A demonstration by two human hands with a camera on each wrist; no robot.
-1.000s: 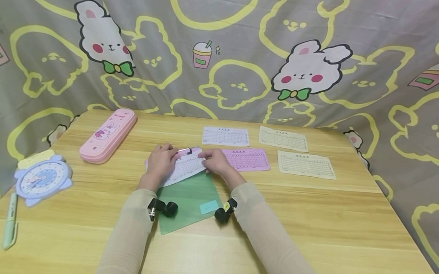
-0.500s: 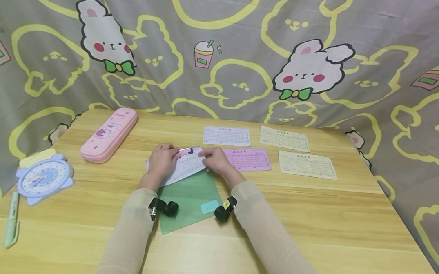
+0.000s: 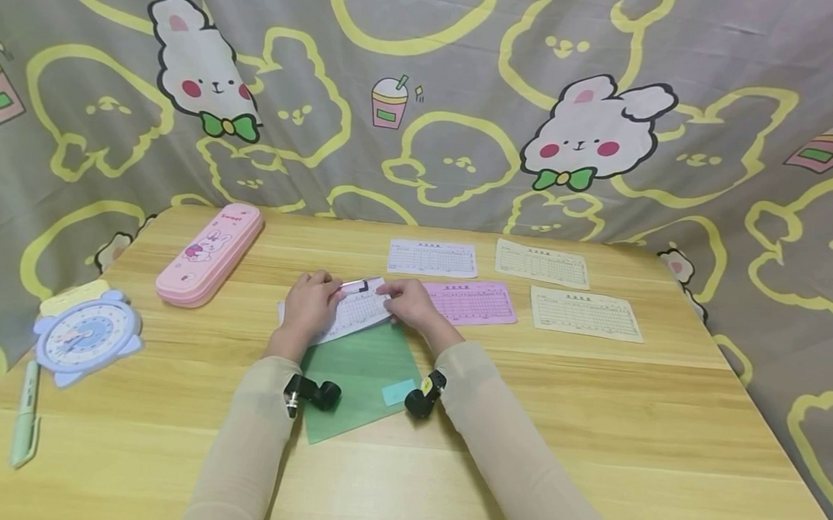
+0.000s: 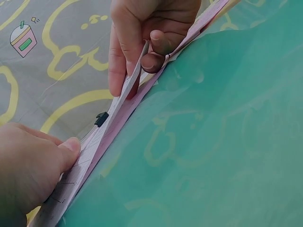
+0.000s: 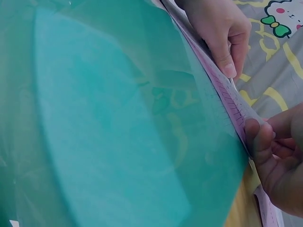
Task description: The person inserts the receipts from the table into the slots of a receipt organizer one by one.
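Observation:
Both hands are at the far end of a translucent green folder (image 3: 358,381) with a light blue label (image 3: 399,392). My left hand (image 3: 308,311) pinches the edge of a white printed form (image 3: 358,313) beside a clip (image 3: 355,287) with a black end. The thumb of the left hand (image 4: 33,165) lies on the form's printed face. At the form's right corner, my right hand (image 3: 414,305) pinches the paper between thumb and fingers. Pink paper (image 5: 222,92) shows between the white form and the green sheet in the right wrist view.
Behind lie a white form (image 3: 432,259) and a pink form (image 3: 473,303), with two cream forms (image 3: 542,265) to the right. A pink pencil case (image 3: 210,256), blue clock-shaped item (image 3: 88,339), yellow piece (image 3: 73,298) and green highlighter (image 3: 25,421) occupy the left side.
The near edge of the held white form has shifted slightly away from me. Both hands keep nearly the same place and grip; the head view has drifted a little.

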